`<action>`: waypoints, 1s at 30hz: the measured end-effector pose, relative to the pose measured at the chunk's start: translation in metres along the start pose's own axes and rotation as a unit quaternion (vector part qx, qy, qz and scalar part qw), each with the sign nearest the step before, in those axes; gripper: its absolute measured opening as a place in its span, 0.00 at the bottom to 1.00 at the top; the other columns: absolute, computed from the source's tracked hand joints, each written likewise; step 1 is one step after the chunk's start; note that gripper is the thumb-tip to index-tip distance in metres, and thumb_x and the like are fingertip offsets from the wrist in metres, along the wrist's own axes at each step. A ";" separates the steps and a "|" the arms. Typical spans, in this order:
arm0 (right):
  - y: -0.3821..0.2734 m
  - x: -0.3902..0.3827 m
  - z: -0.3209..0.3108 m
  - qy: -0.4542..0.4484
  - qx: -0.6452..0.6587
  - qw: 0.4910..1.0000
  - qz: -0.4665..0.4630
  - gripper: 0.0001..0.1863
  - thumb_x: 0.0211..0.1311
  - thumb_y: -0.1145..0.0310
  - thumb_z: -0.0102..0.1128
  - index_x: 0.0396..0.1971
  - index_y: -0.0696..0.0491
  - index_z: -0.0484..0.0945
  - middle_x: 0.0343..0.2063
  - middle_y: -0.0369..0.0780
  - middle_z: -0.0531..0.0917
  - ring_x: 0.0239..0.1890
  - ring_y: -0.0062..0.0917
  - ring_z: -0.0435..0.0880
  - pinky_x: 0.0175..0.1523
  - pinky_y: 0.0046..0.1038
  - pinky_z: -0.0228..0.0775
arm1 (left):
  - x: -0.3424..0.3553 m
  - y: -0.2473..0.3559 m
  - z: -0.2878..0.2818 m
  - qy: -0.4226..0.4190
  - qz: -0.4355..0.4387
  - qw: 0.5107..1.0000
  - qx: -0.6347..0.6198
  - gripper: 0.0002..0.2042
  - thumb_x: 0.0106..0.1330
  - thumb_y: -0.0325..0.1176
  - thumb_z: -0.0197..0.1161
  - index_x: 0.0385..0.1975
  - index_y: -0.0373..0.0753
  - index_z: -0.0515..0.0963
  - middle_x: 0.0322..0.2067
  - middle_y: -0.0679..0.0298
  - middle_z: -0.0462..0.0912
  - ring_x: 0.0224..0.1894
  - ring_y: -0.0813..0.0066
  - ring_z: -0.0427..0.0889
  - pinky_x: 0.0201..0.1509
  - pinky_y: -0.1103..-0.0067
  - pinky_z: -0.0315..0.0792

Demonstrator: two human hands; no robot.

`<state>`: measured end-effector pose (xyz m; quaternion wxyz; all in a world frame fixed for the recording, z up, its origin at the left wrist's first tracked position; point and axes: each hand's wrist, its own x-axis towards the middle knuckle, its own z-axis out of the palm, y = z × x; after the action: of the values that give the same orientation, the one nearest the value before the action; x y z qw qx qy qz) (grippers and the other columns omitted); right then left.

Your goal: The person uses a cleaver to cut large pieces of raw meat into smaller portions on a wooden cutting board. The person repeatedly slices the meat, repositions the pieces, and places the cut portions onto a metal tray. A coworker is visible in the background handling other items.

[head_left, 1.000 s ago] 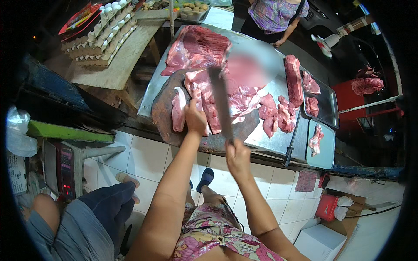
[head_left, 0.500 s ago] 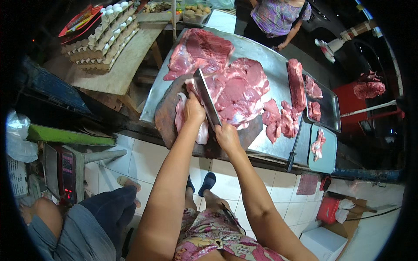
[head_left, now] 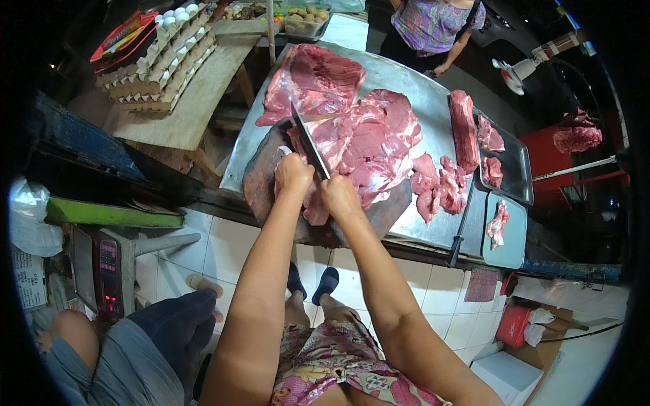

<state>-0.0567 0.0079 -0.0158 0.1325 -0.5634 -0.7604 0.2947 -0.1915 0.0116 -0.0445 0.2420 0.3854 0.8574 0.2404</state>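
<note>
My right hand (head_left: 339, 195) is closed round the handle of a butcher's knife, its long blade (head_left: 308, 139) pointing away and to the left. The blade lies against the left side of a big slab of raw meat (head_left: 379, 152), which spreads over a round, dark wooden chopping board (head_left: 259, 177). Just left of the knife, my left hand (head_left: 295, 174) is closed on the meat's near left edge; its fingertips are partly hidden. A flap of meat hangs between my hands toward the board's near edge. Beyond the board lies another large piece of meat (head_left: 315, 74).
On the metal table (head_left: 423, 105) to the right lie a long loin (head_left: 463, 128), smaller meat pieces (head_left: 440, 189), a sharpening steel (head_left: 462, 233), a metal tray (head_left: 518, 172) and a pale green tray (head_left: 513, 250). Egg cartons (head_left: 162, 78) stand far left. People are at lower left and across the table.
The knife and my right hand have shifted left and slightly away. My left hand has moved a little left and nearer, and the flap between my hands now shows more red meat.
</note>
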 end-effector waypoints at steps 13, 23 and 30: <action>0.076 -0.108 -0.037 0.063 0.056 0.996 0.009 0.10 0.62 0.69 0.53 0.27 0.60 0.76 0.21 0.58 0.78 0.28 0.56 0.79 0.34 0.48 0.69 | -0.078 -0.012 0.011 0.130 0.241 0.956 -0.107 0.10 0.54 0.20 0.59 0.36 0.34 0.78 0.38 0.52 0.79 0.43 0.53 0.78 0.50 0.67 0.71; -0.006 -0.096 -0.186 0.269 0.550 0.714 -0.340 0.21 0.73 0.54 0.39 0.26 0.55 0.70 0.18 0.40 0.72 0.17 0.30 0.70 0.27 0.32 0.68 | -0.115 -0.015 0.048 0.093 0.109 0.941 -0.305 0.03 0.58 0.24 0.61 0.30 0.33 0.79 0.27 0.55 0.80 0.30 0.64 0.81 0.37 0.73 0.74; 0.103 -0.109 -0.029 0.008 0.030 0.999 0.011 0.17 0.62 0.63 0.51 0.25 0.64 0.76 0.24 0.63 0.77 0.32 0.60 0.79 0.39 0.53 0.69 | -0.107 0.024 0.083 0.178 0.168 0.954 -0.174 0.23 0.51 0.24 0.64 0.50 0.36 0.70 0.43 0.49 0.75 0.50 0.47 0.73 0.57 0.63 0.66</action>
<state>0.0753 -0.0656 -0.0403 0.1520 -0.5695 -0.7440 0.3146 -0.0666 -0.0386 -0.0691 0.1053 0.4264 0.7544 0.4878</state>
